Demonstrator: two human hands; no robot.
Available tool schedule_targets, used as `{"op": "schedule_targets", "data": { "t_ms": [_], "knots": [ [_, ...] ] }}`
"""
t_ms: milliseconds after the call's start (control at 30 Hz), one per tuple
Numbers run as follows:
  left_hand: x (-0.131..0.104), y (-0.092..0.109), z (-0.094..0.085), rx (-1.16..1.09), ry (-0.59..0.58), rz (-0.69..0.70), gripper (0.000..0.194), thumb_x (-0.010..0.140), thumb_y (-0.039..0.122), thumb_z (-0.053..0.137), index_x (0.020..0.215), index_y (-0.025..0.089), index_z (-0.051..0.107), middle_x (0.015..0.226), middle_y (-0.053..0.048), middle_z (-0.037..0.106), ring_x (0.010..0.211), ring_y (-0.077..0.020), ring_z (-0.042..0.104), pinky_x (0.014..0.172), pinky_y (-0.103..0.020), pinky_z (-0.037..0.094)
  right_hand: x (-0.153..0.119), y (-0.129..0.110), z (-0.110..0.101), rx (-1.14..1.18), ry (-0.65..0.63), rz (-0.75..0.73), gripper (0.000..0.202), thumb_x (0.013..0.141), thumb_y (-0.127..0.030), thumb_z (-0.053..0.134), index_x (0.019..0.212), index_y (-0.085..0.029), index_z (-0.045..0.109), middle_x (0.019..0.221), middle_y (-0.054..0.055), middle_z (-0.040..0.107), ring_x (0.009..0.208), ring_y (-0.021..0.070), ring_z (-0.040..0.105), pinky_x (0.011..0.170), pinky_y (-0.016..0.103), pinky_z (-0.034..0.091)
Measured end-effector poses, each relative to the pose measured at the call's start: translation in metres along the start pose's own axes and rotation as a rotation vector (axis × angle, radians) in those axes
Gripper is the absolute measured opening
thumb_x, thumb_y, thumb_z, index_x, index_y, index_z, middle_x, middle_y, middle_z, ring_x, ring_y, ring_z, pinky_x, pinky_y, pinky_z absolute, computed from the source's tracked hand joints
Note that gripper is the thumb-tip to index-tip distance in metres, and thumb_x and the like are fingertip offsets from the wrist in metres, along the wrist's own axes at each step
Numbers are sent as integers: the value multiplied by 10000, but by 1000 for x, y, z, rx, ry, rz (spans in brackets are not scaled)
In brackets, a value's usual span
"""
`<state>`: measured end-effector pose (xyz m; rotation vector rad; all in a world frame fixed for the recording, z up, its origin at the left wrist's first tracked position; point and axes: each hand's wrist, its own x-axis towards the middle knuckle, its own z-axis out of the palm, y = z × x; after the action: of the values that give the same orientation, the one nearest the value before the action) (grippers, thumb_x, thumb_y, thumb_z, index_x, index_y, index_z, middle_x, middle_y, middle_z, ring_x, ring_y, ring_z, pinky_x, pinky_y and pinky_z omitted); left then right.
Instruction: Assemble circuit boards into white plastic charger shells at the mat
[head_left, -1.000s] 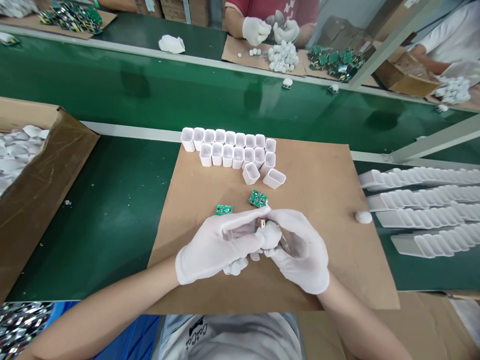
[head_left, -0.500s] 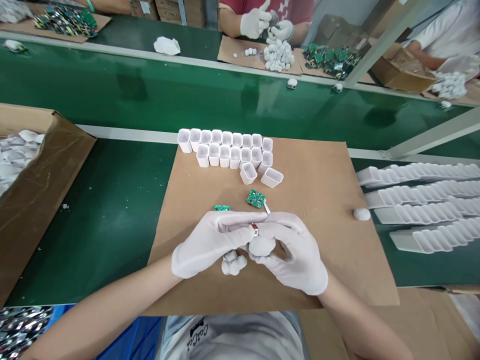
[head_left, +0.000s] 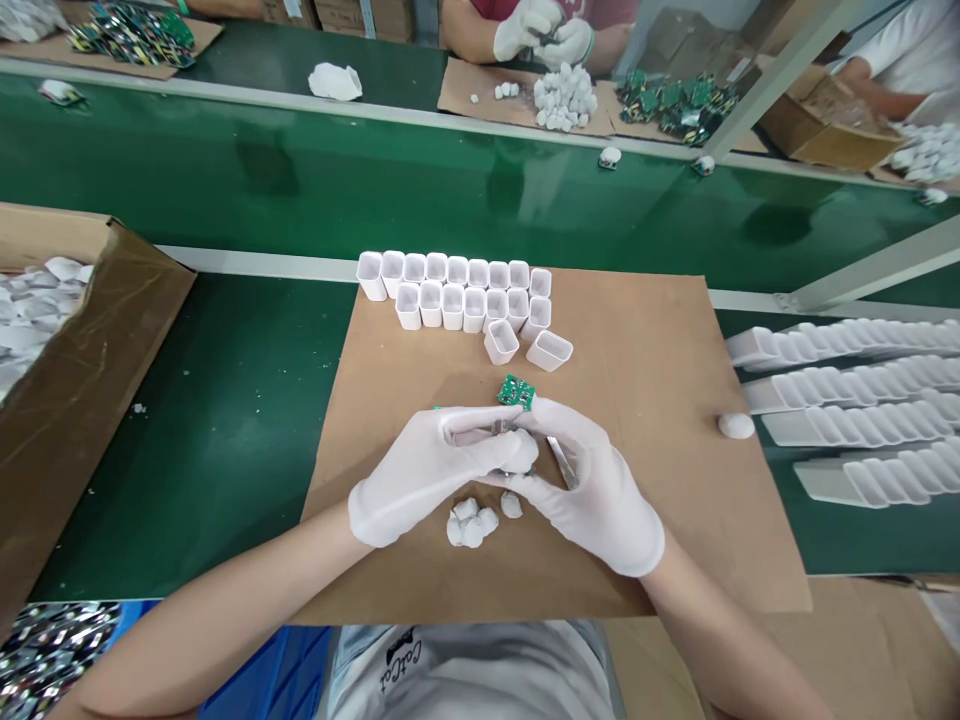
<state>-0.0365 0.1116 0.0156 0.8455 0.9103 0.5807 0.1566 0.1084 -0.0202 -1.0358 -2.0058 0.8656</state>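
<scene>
Both my hands wear white gloves and meet over a brown cardboard sheet (head_left: 645, 330). My left hand (head_left: 427, 470) and my right hand (head_left: 592, 490) together pinch a small white plug part (head_left: 520, 452) between the fingertips; a thin metal tool (head_left: 561, 462) lies along my right fingers. Just beyond the hands lies a green circuit board (head_left: 516, 392). A small heap of white caps (head_left: 472, 524) sits under my left hand. Two rows of upright white housings (head_left: 457, 290) stand at the sheet's far edge, with two more tipped beside them (head_left: 525, 346).
A cardboard box (head_left: 82, 340) with white parts is at the left. Rows of white housings (head_left: 855, 400) lie at the right, a white cap (head_left: 736, 426) near them. Across the green conveyor (head_left: 375, 190), another person's gloved hands (head_left: 544, 30) work beside white parts and green boards.
My hands have shifted slightly up toward the green board, closing tighter round the white part. One cap now lies loose on the sheet beside the heap.
</scene>
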Motion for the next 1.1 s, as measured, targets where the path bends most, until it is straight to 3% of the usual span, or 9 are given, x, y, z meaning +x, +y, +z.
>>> {"op": "schedule_targets", "data": {
  "t_ms": [100, 267, 400, 500, 600, 767, 933, 1000, 1100],
  "knots": [
    [1, -1, -1, -123, -32, 33, 327, 906, 429, 594, 1117, 184, 639, 791, -58, 595, 632, -216, 642, 548, -346, 510, -6, 3, 8, 79, 96, 111, 465, 822, -236, 758, 1238, -256, 552, 1139, 73, 662, 895, 235, 696, 761, 382, 617],
    [2, -9, -1, -185, -14, 78, 527, 884, 439, 639, 1349, 231, 503, 951, -114, 658, 623, -227, 660, 502, -350, 523, -10, 4, 20, 103, 342, -30, 308, 836, -160, 731, 1104, -262, 619, 1243, 85, 646, 1111, 263, 649, 909, 453, 594],
    [1, -13, 0, -194, 77, 116, 495, 853, 406, 698, 1306, 272, 553, 950, -63, 663, 730, -214, 677, 586, -322, 555, -8, -2, 22, 294, 267, 89, 382, 853, -122, 668, 1194, -270, 580, 1415, 84, 520, 1285, 285, 525, 973, 490, 560],
    [1, -14, 1, -141, 132, 144, 524, 825, 434, 719, 1298, 252, 585, 860, -52, 671, 695, -197, 661, 551, -285, 537, -7, -5, 23, 289, 190, 139, 503, 871, -124, 613, 1341, -271, 510, 1475, 82, 454, 1344, 285, 459, 1030, 512, 519],
    [1, -17, 1, -102, 150, 151, 560, 814, 462, 716, 1312, 242, 583, 783, -55, 676, 598, -193, 640, 463, -273, 493, -7, -4, 21, 284, 127, 137, 544, 898, -126, 553, 1411, -283, 465, 1470, 71, 462, 1353, 276, 447, 1076, 529, 473],
    [0, -19, 0, -127, 163, 179, 590, 796, 506, 721, 1314, 263, 578, 846, -69, 692, 598, -214, 652, 422, -278, 473, -4, -3, 9, 315, -13, 43, 649, 908, -242, 598, 1498, -306, 333, 1553, 71, 329, 1402, 312, 367, 1057, 541, 469],
    [2, -15, 2, -159, 182, 207, 579, 778, 513, 738, 1266, 225, 619, 928, -89, 691, 830, -278, 684, 579, -329, 565, 0, -7, 5, 202, -92, -36, 796, 930, -240, 538, 1560, -301, 57, 1573, 65, 284, 1442, 286, 292, 1138, 539, 368],
    [3, -12, 2, -167, 196, 218, 554, 788, 482, 741, 1251, 199, 629, 983, -99, 690, 918, -284, 675, 679, -348, 582, 1, -6, 5, 97, -81, -69, 790, 915, -183, 534, 1555, -319, 92, 1594, 55, 228, 1453, 287, 263, 1158, 548, 323],
    [6, -6, 2, -155, 202, 176, 479, 808, 439, 733, 1208, 191, 650, 1056, -96, 683, 947, -264, 674, 763, -355, 576, 0, -3, 5, 89, -5, 16, 775, 892, -158, 571, 1540, -316, 176, 1570, 83, 287, 1369, 281, 417, 1063, 494, 460]
  ]
}}
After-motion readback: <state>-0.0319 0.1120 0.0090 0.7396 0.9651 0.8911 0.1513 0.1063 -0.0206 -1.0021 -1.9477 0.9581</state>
